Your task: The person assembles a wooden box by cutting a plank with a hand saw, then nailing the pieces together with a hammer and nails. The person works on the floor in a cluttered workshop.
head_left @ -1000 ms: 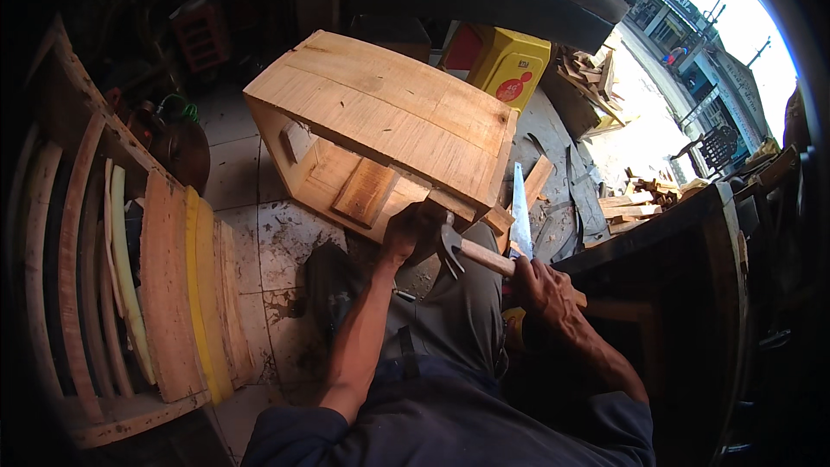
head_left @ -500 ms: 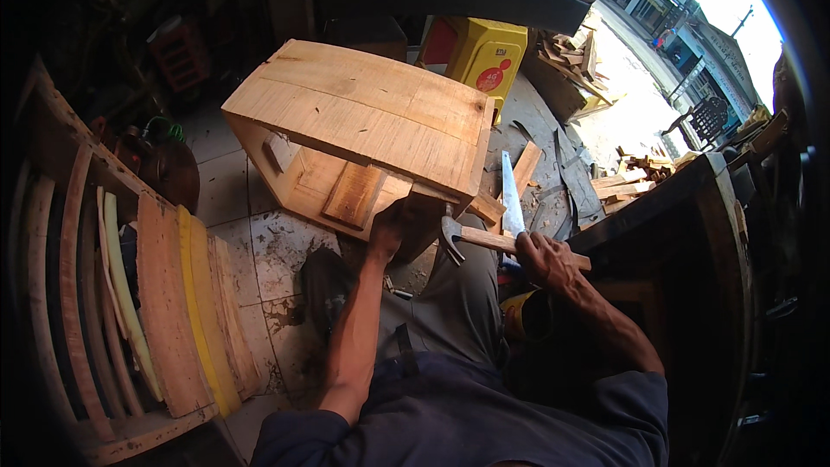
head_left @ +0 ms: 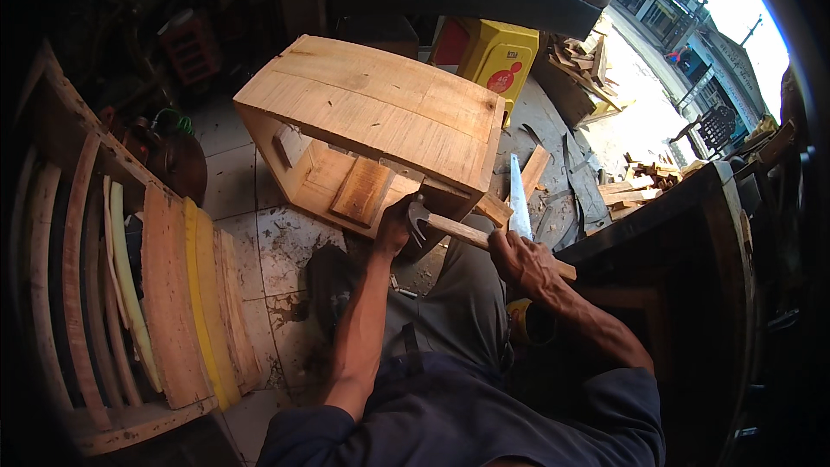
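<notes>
While left hand points forward, right hand grips hammer.

Sunlit ground lies beyond a tiled floor.

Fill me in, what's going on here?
A person's right hand grips a steel claw hammer with a pale wooden handle, its head right beside the left hand. The left hand is at the near edge of a pale, open-sided wooden box; whether it holds anything small is hard to tell. A flat brown wooden block shows at the box's open side, and a tapered silver saw blade is just right of the box.
</notes>
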Demonstrator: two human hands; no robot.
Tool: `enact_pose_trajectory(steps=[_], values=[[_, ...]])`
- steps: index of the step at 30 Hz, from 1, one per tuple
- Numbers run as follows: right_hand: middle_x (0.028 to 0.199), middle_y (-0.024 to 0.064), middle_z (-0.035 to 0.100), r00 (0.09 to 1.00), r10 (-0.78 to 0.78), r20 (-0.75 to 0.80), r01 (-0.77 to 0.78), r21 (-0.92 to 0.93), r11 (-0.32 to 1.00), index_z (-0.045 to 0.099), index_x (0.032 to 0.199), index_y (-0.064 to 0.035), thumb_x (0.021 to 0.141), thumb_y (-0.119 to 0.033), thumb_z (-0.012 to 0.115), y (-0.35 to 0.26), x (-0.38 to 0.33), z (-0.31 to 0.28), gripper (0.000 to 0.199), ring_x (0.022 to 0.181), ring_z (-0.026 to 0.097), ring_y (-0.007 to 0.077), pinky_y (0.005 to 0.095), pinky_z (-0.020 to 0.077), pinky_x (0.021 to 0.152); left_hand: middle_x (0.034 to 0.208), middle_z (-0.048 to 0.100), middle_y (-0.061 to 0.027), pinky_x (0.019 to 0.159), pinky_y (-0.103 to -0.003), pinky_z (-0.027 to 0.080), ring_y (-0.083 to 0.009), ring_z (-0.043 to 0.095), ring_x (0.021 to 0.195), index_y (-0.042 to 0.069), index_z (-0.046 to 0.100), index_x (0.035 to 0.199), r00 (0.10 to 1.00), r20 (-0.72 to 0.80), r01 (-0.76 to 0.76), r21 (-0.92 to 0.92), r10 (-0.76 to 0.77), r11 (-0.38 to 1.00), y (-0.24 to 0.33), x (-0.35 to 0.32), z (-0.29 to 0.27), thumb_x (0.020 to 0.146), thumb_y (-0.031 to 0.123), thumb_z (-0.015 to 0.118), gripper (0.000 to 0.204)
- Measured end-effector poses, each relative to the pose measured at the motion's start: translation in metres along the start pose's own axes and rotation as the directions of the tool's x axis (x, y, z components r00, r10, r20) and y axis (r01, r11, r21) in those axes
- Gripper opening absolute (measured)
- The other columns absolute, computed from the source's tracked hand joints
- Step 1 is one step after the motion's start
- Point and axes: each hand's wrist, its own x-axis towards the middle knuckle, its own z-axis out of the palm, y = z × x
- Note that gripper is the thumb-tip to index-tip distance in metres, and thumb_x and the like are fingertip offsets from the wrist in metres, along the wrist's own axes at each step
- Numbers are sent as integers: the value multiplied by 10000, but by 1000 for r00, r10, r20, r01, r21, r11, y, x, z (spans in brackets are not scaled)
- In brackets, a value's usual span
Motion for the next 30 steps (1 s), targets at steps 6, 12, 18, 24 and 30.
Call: enact_pose_trajectory(steps=[6,12,18,24,30], values=[[775,122,572,999,26,-33,-30,-102,994,532,1019,-70,951,-150,630,9,7,3,143,652,663,335,474,513,502,1065,723,-73,896,-316,521,-152,658,978,49,678,1236,995,38,91,11,-91,996,16,-3,6,921,209,719,356],[786,130,573,999,-28,-32,26,-45,999,511,1001,-80,920,-130,642,16,-7,-6,162,695,687,337,476,559,547,1156,726,-61,964,-323,506,-158,648,1052,31,663,1289,996,64,-59,29,57,998,16,3,8,989,323,704,421],[791,139,574,980,-198,12,198,-24,980,484,1053,-79,942,-145,628,7,-15,-13,193,716,700,350,479,561,537,1204,727,-74,973,-338,511,-169,659,1108,25,647,1342,998,39,41,-72,-39,997,27,-5,9,1055,369,604,450],[812,155,598,996,-51,67,52,-10,999,497,1038,-77,950,-162,632,4,-9,-20,183,722,702,346,472,561,534,1038,739,-28,750,-304,535,-118,665,897,29,681,1228,1000,5,8,-145,-7,989,33,1,15,996,173,613,281],[796,143,586,999,-7,34,10,-96,995,519,1034,-66,933,-156,651,9,-5,-11,190,731,702,340,482,568,563,937,672,10,692,-280,502,-81,606,812,45,698,1164,991,32,133,-54,-132,990,47,5,13,961,151,656,233]])
